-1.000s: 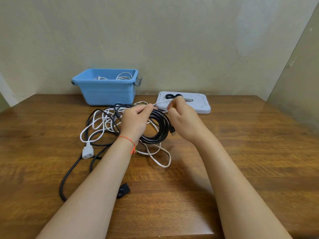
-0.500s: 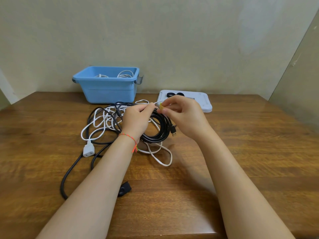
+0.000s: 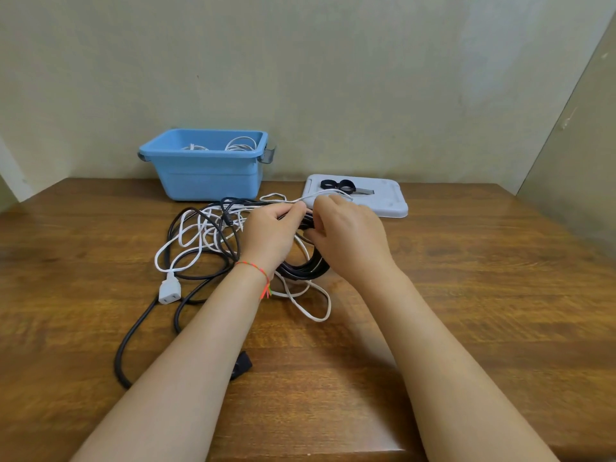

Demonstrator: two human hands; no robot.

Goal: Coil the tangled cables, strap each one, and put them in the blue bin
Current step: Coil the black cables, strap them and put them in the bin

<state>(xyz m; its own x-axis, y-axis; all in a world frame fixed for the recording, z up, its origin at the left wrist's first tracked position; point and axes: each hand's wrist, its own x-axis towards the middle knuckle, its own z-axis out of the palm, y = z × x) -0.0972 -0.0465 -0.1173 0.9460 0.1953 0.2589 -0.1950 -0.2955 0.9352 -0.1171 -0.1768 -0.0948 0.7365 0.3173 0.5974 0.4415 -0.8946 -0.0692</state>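
Observation:
A coiled black cable (image 3: 305,270) lies at the table's centre. My left hand (image 3: 271,233) grips its upper part, and a thin strap runs from this hand's fingertips toward the grey tray. My right hand (image 3: 346,235) curls over the coil's right side, fingers pinching at the same spot. A tangle of white cable (image 3: 200,236) and black cable (image 3: 140,328) spreads to the left. The blue bin (image 3: 208,175) stands at the back with white coils inside.
A grey tray (image 3: 386,203) with rolled black straps (image 3: 336,185) sits behind my right hand. A white plug (image 3: 170,290) and a black plug (image 3: 241,365) lie on the wooden table. Walls close in at the back and right.
My right hand has dropped from the strap's raised end down onto the coil beside my left hand. The left hand has kept its grip.

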